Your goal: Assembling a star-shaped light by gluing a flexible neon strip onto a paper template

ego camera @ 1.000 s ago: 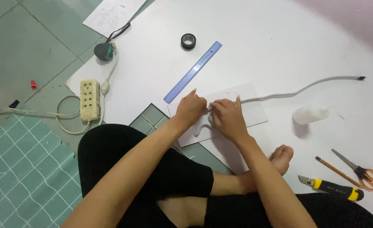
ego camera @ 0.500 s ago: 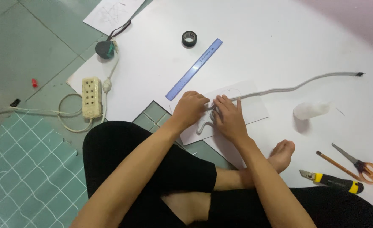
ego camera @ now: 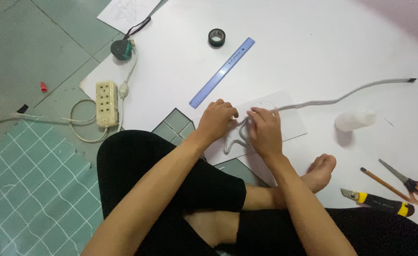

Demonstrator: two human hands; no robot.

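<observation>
The grey flexible tube is laid across a white card on the white floor sheet. Its bent near end is pinched by the left hand and the right hand, both closed narrowly on it. A blue ruler and black tape roll are placed beyond; a white bottle is positioned rightward.
</observation>
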